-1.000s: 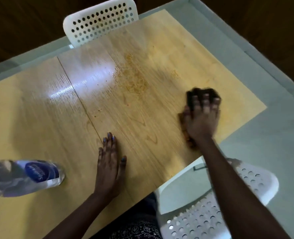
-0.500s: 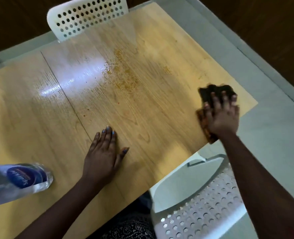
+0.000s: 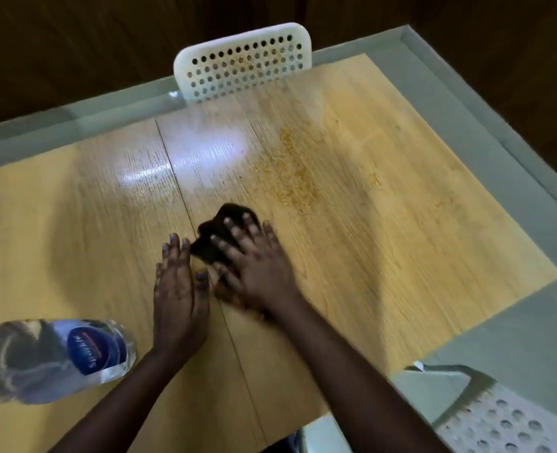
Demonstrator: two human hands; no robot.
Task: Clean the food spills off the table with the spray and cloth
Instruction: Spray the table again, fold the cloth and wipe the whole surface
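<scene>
My right hand [image 3: 255, 266] presses a dark cloth [image 3: 215, 233] flat on the wooden table [image 3: 401, 240], near the middle seam. Its fingers are spread over the cloth, which sticks out past the fingertips. My left hand [image 3: 179, 282] lies flat on the table just left of it, fingers together, almost touching the cloth. Orange food crumbs [image 3: 290, 171] are scattered beyond the cloth, up and to the right, with a smaller patch [image 3: 373, 179] further right. A clear bottle [image 3: 54, 358] with a blue label lies on its side at the near left.
A white perforated chair [image 3: 242, 60] stands at the far edge of the table. A second white chair [image 3: 486, 416] sits at the near right corner. Grey floor [image 3: 532, 322] shows to the right of the table edge.
My right hand has swept the cloth from the table's right edge leftward to the middle, beside my left hand. The left hand stayed flat in place. The view shifted.
</scene>
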